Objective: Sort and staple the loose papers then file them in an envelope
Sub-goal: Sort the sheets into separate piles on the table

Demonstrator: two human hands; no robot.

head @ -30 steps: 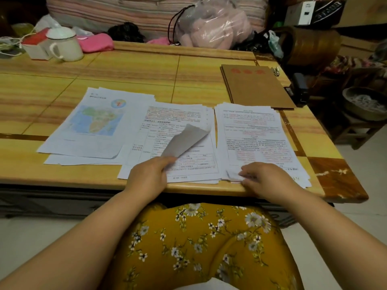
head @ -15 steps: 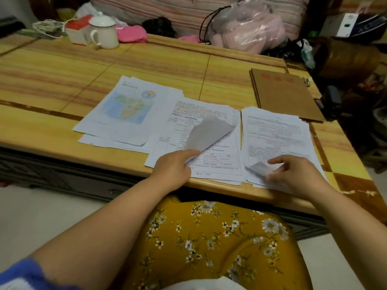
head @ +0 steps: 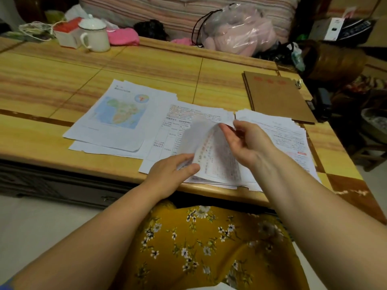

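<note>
Bowing between both hands, the thin white printed sheet point(head: 211, 151) looks light and floppy; the right hand point(head: 247, 141) pinches its far corner, the left hand point(head: 173, 170) its near edge; gripping opposite edges should steady it.

Left hand point(head: 174, 170): at the near table edge point(head: 117, 164), on the middle paper stack point(head: 165, 143).
Right hand point(head: 245, 143): just right of the left hand, over the middle stack, pinching a lifted sheet point(head: 211, 151) that rises between both hands.
Map sheets point(head: 117, 116): left of the left hand, farther back.
Right paper stack point(head: 289, 135): right of the right hand.
Envelope point(head: 278, 97): beyond the right hand, behind the right stack.
Mug point(head: 94, 36): far behind the left hand, to its left.
</note>
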